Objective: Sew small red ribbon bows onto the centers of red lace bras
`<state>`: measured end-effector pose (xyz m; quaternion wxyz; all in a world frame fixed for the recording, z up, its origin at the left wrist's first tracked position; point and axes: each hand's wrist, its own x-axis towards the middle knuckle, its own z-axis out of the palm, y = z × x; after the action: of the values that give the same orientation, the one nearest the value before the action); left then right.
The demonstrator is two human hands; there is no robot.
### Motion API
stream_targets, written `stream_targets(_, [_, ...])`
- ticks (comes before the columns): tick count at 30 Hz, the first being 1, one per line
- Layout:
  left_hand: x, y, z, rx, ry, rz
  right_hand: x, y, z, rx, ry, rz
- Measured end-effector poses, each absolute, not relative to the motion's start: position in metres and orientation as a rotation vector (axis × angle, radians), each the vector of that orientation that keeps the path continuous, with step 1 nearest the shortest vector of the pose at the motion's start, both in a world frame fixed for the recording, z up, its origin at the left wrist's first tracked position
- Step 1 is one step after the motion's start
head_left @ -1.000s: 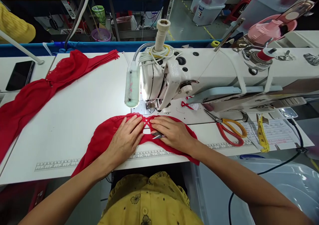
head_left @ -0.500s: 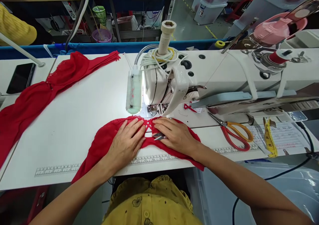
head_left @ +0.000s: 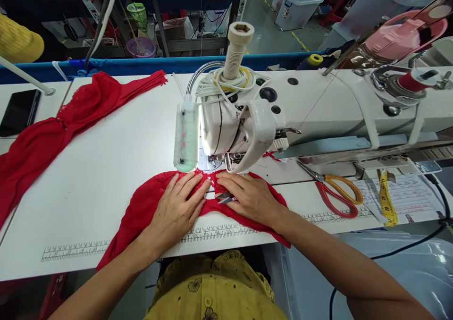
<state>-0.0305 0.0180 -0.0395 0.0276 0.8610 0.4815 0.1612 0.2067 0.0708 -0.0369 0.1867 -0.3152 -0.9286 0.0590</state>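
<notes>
Nearest, the person's two bare forearms rise past a mustard-yellow shirt with dark flower prints [head_left: 215, 291] and angle inward over the white bench [head_left: 106, 192], crossing its printed black ruler scale [head_left: 76, 250]. Beyond the scale lies a red cloth piece with lacy edging [head_left: 139, 216], spread on the bench just in front of the sewing machine, its narrow middle between the hands.

The work appears to be holding that middle flat. To do it well, light, even pressure from both sides seems best, enough to smooth the lace without stretching it, with the snips' points clear of the red fabric and the fingertips short of the needle area.

The left hand [head_left: 177, 211] lies palm down, open, its fingers slightly spread and pointing forward along the lace. The right hand [head_left: 253, 197] also rests palm down, angled in toward the middle, fingers bent around small metal thread snips [head_left: 224, 200] whose blades poke out leftward; its exact grip is hidden.

Farther on stand the machine's metal presser foot [head_left: 216, 159], just beyond the lace, and the white sewing machine [head_left: 221, 126] itself.
</notes>
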Motion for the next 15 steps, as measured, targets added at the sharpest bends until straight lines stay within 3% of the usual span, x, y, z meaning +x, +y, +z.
stream_targets(15, [-0.0328,0.0177,-0.0388,2.608,1.46,0.529,0.2048,0.0706,-0.0357,-0.885,-2.577,0.26])
